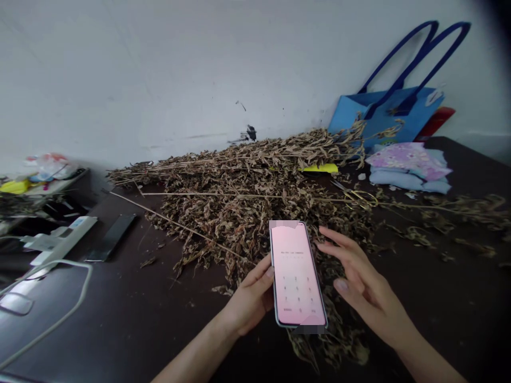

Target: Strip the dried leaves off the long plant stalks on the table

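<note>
My left hand point(255, 292) holds a smartphone point(298, 282) by its left side, thumb along the edge. The lit pink screen shows a number keypad; its small text is too blurred to read. Just right of the phone, my right hand point(359, 282) hovers with fingers apart, holding nothing. Under and behind the phone spreads a large heap of dried leafy stalks point(239, 207). Gold-handled scissors point(361, 199) lie at the heap's right side, their blades pointing left.
At the back right stand a blue tote bag point(383, 117) and folded cloths point(411, 170). A yellow object point(321, 168) pokes from under the stalks. Leftward lie a dark flat slab point(112, 238), a white power strip point(66, 239) and a looped cable point(85, 287). A wall rises behind.
</note>
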Tool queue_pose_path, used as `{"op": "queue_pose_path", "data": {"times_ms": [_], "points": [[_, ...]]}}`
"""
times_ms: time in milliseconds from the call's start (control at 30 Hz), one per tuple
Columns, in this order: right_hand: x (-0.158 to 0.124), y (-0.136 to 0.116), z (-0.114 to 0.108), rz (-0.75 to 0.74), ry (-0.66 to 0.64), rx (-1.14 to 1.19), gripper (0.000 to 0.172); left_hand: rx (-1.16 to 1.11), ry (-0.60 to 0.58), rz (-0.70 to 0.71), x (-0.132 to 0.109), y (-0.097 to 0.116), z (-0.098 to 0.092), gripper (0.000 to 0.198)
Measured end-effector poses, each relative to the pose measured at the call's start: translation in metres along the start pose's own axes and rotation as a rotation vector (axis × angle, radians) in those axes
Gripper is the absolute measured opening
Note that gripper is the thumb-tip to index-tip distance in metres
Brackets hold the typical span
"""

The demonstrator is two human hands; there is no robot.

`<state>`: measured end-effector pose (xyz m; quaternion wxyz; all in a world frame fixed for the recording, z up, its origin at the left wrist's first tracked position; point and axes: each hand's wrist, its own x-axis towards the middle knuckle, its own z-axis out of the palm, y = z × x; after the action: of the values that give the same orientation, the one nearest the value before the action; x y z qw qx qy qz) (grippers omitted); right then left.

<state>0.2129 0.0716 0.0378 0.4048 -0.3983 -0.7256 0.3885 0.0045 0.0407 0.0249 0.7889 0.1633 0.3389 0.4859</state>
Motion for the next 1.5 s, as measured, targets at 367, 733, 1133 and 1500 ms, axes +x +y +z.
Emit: {"op": "queue_pose_path", "data": {"times_ms": [367,733,1133,1500], "points": [[-0.01,0.001,0.014,0.28,-0.013,0.137,0.045,-0.017,-0.008,0.034,0.0,0.005,0.005,0.035],[0.027,-0.012,0.017,-0.104,-0.02,-0.576,0.075,-0.005,-0.05,0.026,0.0,-0.004,-0.002,0.038],[0.028,-0.005,0.003,-0.072,0.033,-0.451,0.049,-0.033,-0.037,0.014,0.0,0.001,0.001,0.036],[0.024,-0.005,0.006,0.097,0.112,-0.109,0.048,0.005,-0.039,0.042,-0.002,-0.002,0.003,0.039]]}}
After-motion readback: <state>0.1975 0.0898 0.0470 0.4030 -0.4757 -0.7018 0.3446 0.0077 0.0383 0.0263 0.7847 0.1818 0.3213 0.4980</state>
